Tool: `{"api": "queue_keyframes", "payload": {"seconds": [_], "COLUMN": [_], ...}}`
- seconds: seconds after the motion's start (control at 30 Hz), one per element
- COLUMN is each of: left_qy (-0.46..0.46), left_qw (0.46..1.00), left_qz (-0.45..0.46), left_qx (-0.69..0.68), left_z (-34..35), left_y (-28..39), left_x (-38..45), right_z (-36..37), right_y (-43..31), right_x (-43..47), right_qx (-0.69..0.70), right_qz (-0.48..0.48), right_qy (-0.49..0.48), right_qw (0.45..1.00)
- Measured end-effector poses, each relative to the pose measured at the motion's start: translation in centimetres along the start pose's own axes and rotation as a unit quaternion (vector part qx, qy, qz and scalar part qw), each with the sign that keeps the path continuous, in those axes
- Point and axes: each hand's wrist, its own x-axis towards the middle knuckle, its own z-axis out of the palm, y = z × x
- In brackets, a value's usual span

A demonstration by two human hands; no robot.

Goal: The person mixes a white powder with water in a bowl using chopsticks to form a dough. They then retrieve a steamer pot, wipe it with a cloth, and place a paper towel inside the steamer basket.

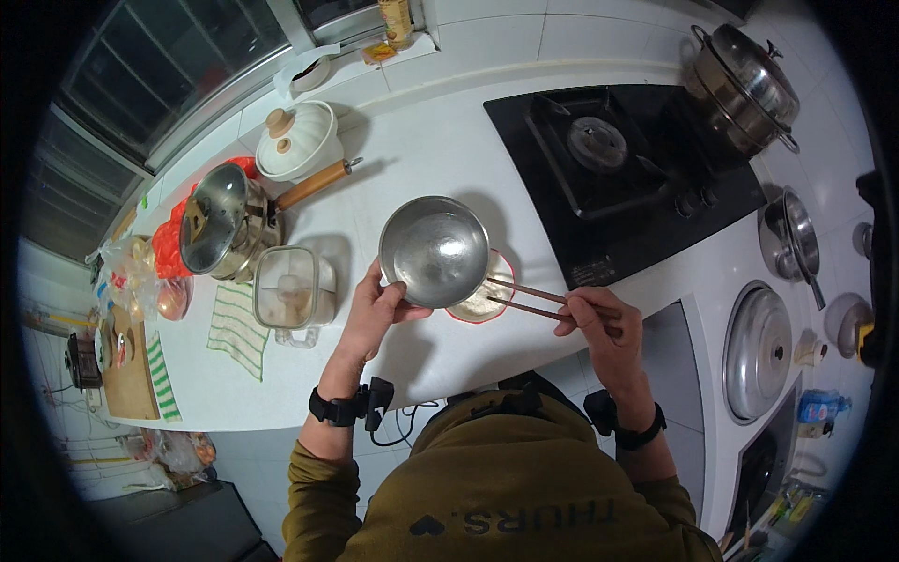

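My left hand [379,309] grips the near rim of a metal bowl [435,246], thumb over the edge. The bowl is raised above the white counter, and a bright glare lies on its inside. Partly hidden under it is a red-rimmed dish [495,298] holding something pale, perhaps flour. A pair of brown chopsticks [534,291] is held in my right hand [600,323]. Their tips are spread apart and point left, over the dish and close to the bowl's right side. Whether the tips touch the pale contents I cannot tell.
A black gas hob [597,161] carries a lidded steamer pot [744,91] at back right. On the left are a clear container [288,288], a wooden-handled saucepan [225,225], a white lidded casserole [298,140] and a striped cloth [239,330]. A large metal lid [755,351] lies right.
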Motion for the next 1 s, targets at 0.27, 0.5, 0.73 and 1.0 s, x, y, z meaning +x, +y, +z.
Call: {"api": "queue_keyframes", "payload": {"seconds": [0.27, 0.5, 0.73, 1.0], "left_qy": [-0.015, -0.011, -0.008, -0.011], "left_qw": [1.0, 0.999, 0.999, 1.0], "left_qz": [0.005, 0.018, 0.02, -0.01], "left_qx": [0.025, 0.05, 0.044, -0.009], "left_z": [1.3, 1.7, 1.8, 1.7], "left_y": [0.6, 0.4, 0.2, 0.2], "left_x": [-0.3, -0.3, -0.3, 0.1], "right_z": [-0.2, -0.2, -0.4, -0.5], "right_y": [0.2, 0.4, 0.6, 0.9], "right_x": [-0.4, -0.7, -0.6, -0.7], "right_qx": [0.007, 0.002, -0.005, -0.005], "right_qz": [-0.011, -0.031, -0.044, -0.038], "right_qy": [-0.013, -0.008, -0.011, -0.002], "right_qw": [1.0, 0.999, 0.999, 0.999]}}
